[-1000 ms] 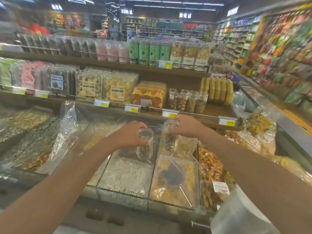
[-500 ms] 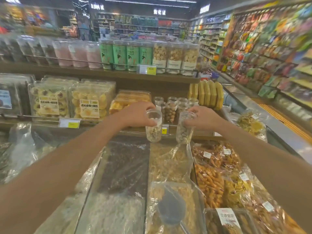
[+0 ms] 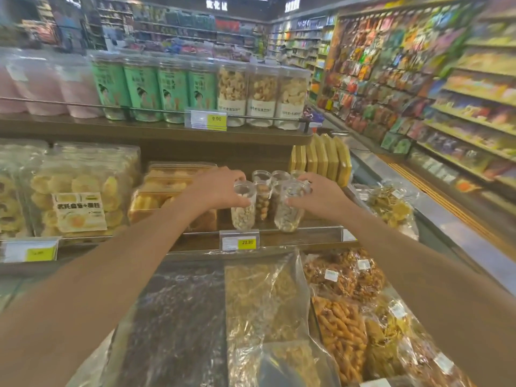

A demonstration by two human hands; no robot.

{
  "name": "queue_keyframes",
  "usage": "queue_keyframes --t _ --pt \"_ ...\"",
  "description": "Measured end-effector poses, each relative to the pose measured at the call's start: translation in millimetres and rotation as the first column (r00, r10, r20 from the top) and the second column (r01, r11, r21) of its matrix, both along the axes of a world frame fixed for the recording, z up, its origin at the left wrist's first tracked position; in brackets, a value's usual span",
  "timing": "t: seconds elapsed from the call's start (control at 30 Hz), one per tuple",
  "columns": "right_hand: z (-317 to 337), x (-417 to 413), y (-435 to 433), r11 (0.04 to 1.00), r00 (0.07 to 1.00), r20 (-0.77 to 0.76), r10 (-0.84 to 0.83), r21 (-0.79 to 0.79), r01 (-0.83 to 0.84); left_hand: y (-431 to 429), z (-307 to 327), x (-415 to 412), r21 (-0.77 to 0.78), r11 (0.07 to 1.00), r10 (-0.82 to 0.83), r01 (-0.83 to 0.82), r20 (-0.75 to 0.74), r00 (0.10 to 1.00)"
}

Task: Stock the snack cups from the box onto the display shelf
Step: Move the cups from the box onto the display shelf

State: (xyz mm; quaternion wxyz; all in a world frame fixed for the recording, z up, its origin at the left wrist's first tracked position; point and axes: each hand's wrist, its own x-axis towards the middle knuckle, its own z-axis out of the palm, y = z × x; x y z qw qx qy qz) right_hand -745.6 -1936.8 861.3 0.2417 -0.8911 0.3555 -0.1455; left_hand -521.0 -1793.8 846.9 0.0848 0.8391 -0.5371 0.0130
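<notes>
Left hand: I see my left hand [image 3: 220, 188] gripping the left cup [image 3: 243, 213] near its top, fingers over the rim and thumb on the near side.
Right hand: my right hand [image 3: 321, 199] grips the right cup [image 3: 289, 213] the same way, from the right.
Position: both cups are at the front edge of the display shelf [image 3: 307, 236], just above the yellow price tag [image 3: 239, 243] and directly in front of a row of cups [image 3: 262, 196]. I cannot tell whether their bases touch the shelf.
Look: 2 clear, lidded plastic cups of pale nuts. The left one is upright and the right one tilts slightly.
Below: bagged snacks [image 3: 343, 277] lie under my arms.
Change: 0.5 s ago I held both cups in front of the shelf lip. Now they sit further in, against the row, with a wider gap between them.
</notes>
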Motion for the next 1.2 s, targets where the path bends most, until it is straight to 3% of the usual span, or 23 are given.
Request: queue_keyframes --t 0.57,1.2 --pt "-60.5 79.8 -31.1 0.997 0.998 0.051 0.022 0.072 -0.026 -32.8 -27.0 38.2 0.029 0.999 -0.047 0.045 0.041 0.998" --pt "-92.2 96.5 -16.8 0.996 0.997 0.015 0.077 0.037 -0.077 -32.4 -54.8 45.0 0.101 0.993 -0.081 0.055 0.286 0.955"
